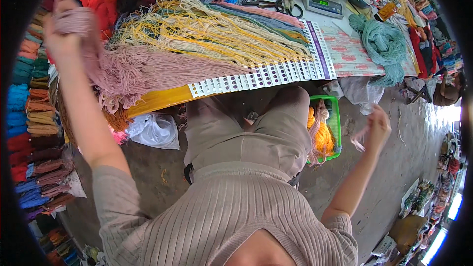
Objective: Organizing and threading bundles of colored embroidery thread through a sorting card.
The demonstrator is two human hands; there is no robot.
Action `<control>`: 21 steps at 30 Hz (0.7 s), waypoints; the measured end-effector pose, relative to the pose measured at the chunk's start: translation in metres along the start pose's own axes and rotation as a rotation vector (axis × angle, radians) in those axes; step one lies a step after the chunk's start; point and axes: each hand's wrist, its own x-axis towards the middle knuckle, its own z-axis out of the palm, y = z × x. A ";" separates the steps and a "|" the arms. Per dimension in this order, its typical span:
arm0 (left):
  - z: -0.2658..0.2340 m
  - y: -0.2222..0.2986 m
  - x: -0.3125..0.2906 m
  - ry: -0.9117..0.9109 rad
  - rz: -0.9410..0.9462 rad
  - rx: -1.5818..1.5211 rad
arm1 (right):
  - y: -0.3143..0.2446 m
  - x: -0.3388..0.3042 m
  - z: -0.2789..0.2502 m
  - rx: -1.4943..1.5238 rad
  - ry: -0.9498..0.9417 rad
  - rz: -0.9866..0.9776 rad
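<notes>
My left hand [64, 32], raised at the far left and blurred, is closed round a dusty-pink yarn hank [92, 59]. The hank hangs down onto the loose ends of long dusty-pink strands [187, 69] spread across the table. Their right ends meet a row of white punched cards [256, 78] along the front edge. Cream and yellow strands [212, 29] fan out behind them. Out to the right, above the floor, my right hand [378, 129] is closed on a short wisp of pale pink yarn [359, 139].
Scissors [290, 6] and a digital scale [320, 2] stand at the back. A teal yarn bundle [384, 44] lies on the table's right part. Below it, a green basket [336, 123] holds orange and pink yarn. A plastic bag [155, 130] sits under the table; coloured hanks [42, 113] are stacked left.
</notes>
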 end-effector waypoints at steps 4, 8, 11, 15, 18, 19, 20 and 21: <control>0.017 -0.203 -0.009 0.753 -0.113 0.545 | 0.006 -0.005 0.118 0.259 -0.506 -0.153; -0.003 -0.315 -0.044 0.755 -0.700 0.213 | -0.028 -0.017 0.206 0.279 -0.746 -0.165; -0.029 -0.359 -0.067 0.870 -1.113 -0.089 | -0.020 -0.015 0.253 0.220 -0.762 -0.163; -0.002 -0.386 -0.059 0.859 -1.059 0.145 | -0.007 -0.012 0.261 0.017 -0.723 -0.192; -0.005 -0.391 -0.056 0.834 -1.078 0.180 | -0.013 -0.014 0.258 -0.058 -0.677 -0.238; -0.006 -0.393 -0.054 0.813 -1.078 0.189 | -0.014 -0.015 0.258 -0.076 -0.657 -0.257; -0.007 -0.394 -0.053 0.790 -1.077 0.197 | -0.010 -0.014 0.262 -0.031 -0.639 -0.251; -0.019 -0.397 -0.056 0.790 -1.090 0.214 | -0.012 -0.016 0.266 -0.019 -0.634 -0.228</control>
